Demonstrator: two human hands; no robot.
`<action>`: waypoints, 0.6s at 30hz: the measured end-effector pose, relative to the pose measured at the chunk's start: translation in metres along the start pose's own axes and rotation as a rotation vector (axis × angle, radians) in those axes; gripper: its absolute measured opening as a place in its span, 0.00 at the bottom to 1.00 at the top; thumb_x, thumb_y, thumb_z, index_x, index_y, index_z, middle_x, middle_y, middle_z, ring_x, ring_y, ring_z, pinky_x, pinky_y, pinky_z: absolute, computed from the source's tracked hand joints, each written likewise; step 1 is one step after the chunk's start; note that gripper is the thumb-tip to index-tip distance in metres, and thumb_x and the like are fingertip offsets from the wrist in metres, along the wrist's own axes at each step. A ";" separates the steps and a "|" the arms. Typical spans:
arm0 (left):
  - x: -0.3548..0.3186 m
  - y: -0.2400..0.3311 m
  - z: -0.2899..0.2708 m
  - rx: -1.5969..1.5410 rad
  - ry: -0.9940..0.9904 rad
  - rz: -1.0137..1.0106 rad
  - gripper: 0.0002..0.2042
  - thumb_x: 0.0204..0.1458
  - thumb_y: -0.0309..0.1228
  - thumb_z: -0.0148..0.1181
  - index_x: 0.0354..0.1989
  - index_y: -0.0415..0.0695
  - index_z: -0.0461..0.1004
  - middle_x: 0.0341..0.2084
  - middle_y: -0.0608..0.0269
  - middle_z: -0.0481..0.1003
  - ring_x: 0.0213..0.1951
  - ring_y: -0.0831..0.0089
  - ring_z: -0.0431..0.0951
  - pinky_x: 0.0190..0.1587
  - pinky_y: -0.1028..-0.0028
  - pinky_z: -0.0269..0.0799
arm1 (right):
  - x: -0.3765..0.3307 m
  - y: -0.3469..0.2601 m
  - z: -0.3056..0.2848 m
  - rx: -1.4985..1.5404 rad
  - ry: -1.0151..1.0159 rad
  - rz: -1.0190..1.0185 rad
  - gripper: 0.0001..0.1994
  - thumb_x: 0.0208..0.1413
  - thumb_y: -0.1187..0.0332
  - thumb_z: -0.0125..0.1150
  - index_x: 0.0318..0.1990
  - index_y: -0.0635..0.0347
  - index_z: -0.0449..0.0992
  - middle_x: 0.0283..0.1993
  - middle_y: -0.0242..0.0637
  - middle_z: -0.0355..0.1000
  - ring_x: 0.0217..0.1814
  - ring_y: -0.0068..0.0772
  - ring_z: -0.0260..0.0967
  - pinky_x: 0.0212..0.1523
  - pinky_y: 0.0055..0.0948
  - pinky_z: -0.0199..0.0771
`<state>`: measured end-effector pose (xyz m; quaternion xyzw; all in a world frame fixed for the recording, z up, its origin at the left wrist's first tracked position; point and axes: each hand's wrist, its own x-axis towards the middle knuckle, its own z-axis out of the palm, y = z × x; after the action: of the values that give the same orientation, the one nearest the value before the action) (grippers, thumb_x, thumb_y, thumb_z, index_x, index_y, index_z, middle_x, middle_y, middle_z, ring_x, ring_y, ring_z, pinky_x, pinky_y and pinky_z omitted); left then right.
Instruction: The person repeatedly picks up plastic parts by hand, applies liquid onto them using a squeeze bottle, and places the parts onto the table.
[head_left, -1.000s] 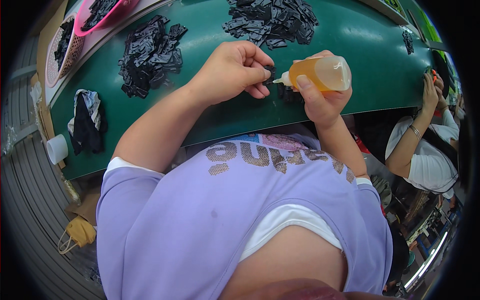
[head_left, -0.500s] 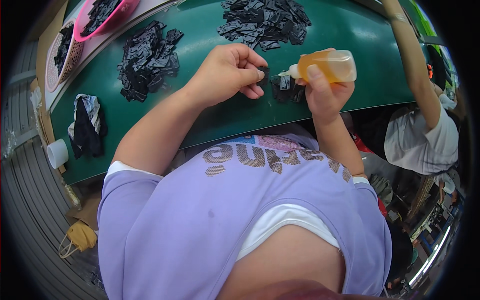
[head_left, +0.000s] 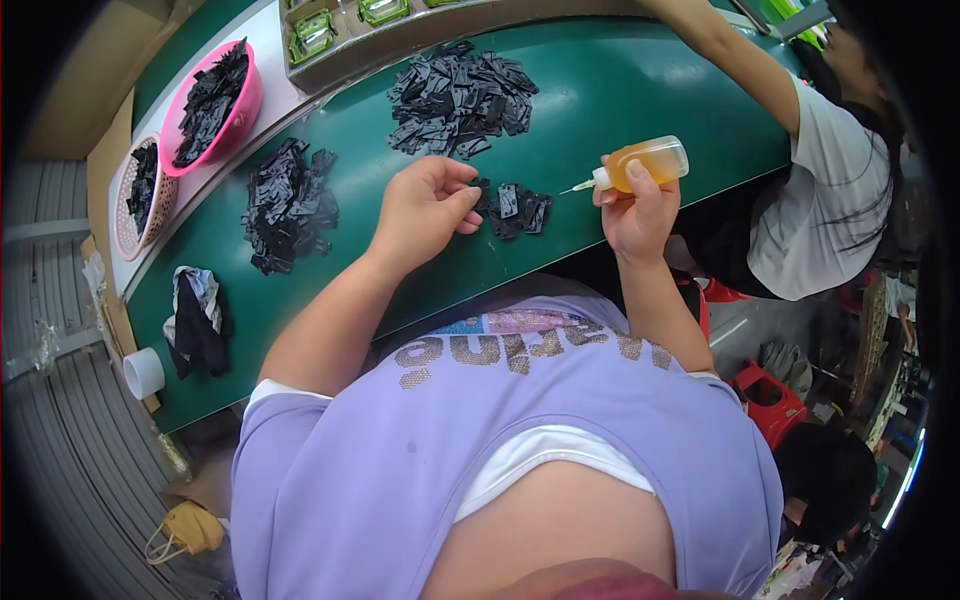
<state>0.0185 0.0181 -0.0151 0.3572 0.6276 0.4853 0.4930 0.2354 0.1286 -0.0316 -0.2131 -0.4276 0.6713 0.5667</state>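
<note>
Green table (head_left: 620, 90): right hand (head_left: 635, 205) fingers clamped on bottle (head_left: 648, 162), now lifted off parts (head_left: 515, 208); left hand (head_left: 425, 205) fingers curled.

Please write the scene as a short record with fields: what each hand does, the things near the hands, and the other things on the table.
Left hand: left hand, fingers curled, touching the small black parts
Right hand: right hand, grip closed on a squeeze bottle of amber liquid, nozzle pointing left
Surface: green table
Piles: big heap of black parts; second heap
Containers: pink bowl, pink basket, both holding black parts
Other: dark cloth, white cup
Nearby: another person's arm
</note>
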 end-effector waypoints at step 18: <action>-0.013 0.004 0.030 0.860 0.077 0.854 0.25 0.44 0.41 0.65 0.48 0.39 0.69 0.54 0.46 0.65 0.58 0.51 0.62 0.60 0.59 0.58 | 0.001 -0.004 -0.006 0.085 -0.096 -0.024 0.09 0.56 0.77 0.49 0.44 0.64 0.68 0.37 0.43 0.72 0.29 0.30 0.70 0.23 0.25 0.72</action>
<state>0.0512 0.0146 -0.0085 0.7268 0.5860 0.3557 0.0429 0.2422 0.1310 -0.0314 -0.1511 -0.4280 0.6916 0.5618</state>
